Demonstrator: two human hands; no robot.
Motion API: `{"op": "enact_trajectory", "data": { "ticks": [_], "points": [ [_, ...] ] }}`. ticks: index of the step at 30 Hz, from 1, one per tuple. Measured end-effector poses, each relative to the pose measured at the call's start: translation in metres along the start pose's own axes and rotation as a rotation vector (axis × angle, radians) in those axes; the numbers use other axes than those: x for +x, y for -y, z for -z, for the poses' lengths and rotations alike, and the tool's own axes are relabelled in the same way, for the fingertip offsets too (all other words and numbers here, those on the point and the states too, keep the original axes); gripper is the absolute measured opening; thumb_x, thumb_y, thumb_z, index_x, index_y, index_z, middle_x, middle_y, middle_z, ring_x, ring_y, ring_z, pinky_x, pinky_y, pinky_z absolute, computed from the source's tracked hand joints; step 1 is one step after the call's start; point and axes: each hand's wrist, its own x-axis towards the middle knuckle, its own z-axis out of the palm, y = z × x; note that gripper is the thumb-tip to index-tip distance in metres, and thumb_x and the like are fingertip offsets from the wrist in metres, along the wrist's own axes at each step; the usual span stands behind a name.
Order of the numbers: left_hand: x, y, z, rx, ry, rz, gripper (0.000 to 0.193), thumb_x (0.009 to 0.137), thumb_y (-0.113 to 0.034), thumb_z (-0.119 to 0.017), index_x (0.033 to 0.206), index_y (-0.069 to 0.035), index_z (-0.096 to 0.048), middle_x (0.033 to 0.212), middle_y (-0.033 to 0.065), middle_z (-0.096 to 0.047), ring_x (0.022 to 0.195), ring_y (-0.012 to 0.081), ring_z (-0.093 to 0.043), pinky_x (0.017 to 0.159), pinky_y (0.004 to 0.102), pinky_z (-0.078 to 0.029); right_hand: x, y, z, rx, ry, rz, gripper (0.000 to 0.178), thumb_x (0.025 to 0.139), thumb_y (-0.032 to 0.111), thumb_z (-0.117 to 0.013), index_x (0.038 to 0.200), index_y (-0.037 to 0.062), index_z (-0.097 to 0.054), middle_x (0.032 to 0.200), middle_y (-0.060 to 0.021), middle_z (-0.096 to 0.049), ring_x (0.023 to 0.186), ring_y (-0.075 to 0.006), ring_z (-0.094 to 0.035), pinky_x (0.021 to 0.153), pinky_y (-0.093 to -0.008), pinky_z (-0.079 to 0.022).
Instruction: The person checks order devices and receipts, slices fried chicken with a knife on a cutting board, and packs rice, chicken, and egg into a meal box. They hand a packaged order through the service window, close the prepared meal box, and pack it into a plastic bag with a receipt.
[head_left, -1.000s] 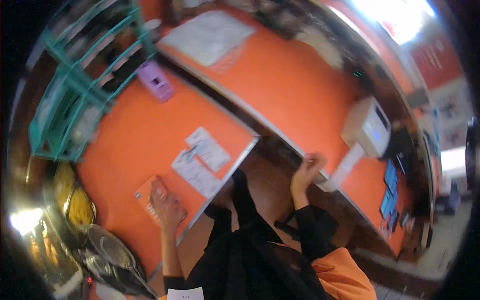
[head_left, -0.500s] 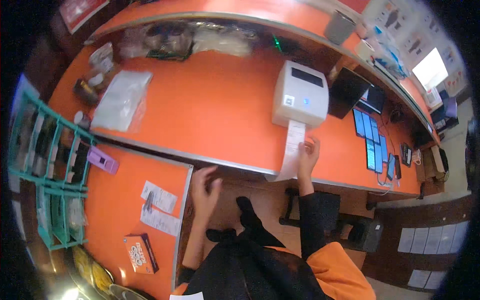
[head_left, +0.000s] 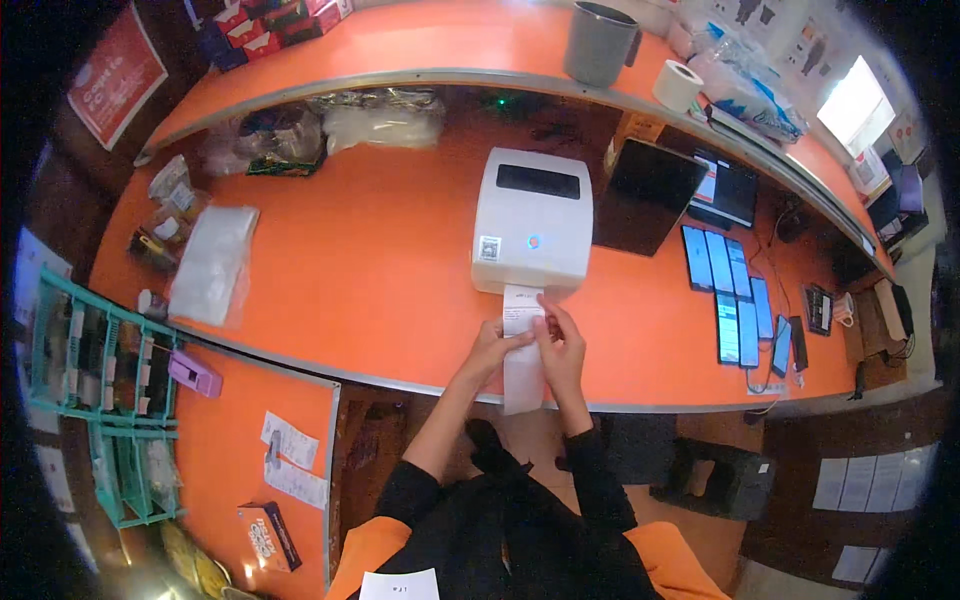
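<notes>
A white label printer [head_left: 533, 225] with a lit blue button stands on the orange counter [head_left: 380, 290]. From its front slot a printed paper strip [head_left: 523, 385] hangs down past the counter's metal edge. My left hand [head_left: 488, 350] grips the strip's left side, thumb lying across the paper. Close to the slot, my right hand [head_left: 563, 355] has its fingers on the strip's right side. The hands nearly meet over the paper and partly cover its print.
Several lit phones [head_left: 737, 328] and a black laptop [head_left: 650, 195] are at the right. Clear plastic bags [head_left: 212, 265] lie at the left, by a green rack [head_left: 110, 345]. A side table holds slips [head_left: 295, 483], a purple device [head_left: 195, 373] and a box [head_left: 268, 537]. A shelf [head_left: 450, 45] runs overhead.
My left hand has come up from the gap beside the side table to the paper strip. My right hand has moved nearer the slot. The view has shifted, so the printer appears further left.
</notes>
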Motion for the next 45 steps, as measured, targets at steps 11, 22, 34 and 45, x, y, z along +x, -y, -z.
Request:
{"op": "enact_trajectory", "data": {
  "ticks": [11,22,34,45],
  "points": [
    [-0.004,0.010,-0.013,-0.110,-0.092,-0.119,0.051,0.080,-0.001,-0.071,0.127,-0.003,-0.053,0.118,0.0085,-0.064,0.108,0.0209,-0.062,0.096,0.0374,-0.050,0.014,0.017,0.002,-0.246,-0.140,0.140,0.023,0.076,0.009,-0.075,0.099,0.0130,-0.076,0.078,-0.0035,-0.048,0.072,-0.0169,-0.053,0.067,-0.0293,-0.048],
    [-0.045,0.006,-0.003,0.084,-0.088,0.001,0.037,0.083,-0.011,-0.073,0.115,-0.001,-0.060,0.105,0.0068,-0.067,0.093,0.0149,-0.065,0.080,0.0313,-0.054,-0.015,0.046,0.010,-0.128,0.071,0.324,0.026,0.076,0.008,-0.073,0.102,0.0104,-0.074,0.089,-0.0053,-0.051,0.088,-0.0215,-0.053,0.072,-0.0314,-0.046],
    [-0.030,0.008,-0.033,-0.286,-0.093,-0.031,0.041,0.084,-0.002,-0.067,0.123,0.002,-0.055,0.117,0.0109,-0.064,0.108,0.0212,-0.062,0.093,0.0366,-0.051,-0.003,0.044,0.021,-0.612,-0.020,0.396,0.064,0.084,0.022,-0.070,0.141,0.0080,-0.045,0.094,0.0057,-0.073,0.105,-0.0147,-0.054,0.100,-0.0350,-0.025],
    [-0.076,0.020,-0.021,-0.326,-0.234,0.015,0.041,0.086,-0.010,-0.067,0.124,-0.001,-0.055,0.116,0.0085,-0.062,0.108,0.0206,-0.060,0.092,0.0359,-0.051,-0.031,0.035,-0.008,-0.538,-0.027,0.831,0.023,0.074,0.010,-0.076,0.096,0.0098,-0.067,0.091,-0.0050,-0.068,0.089,-0.0213,-0.057,0.084,-0.0375,-0.036]
  ]
}}
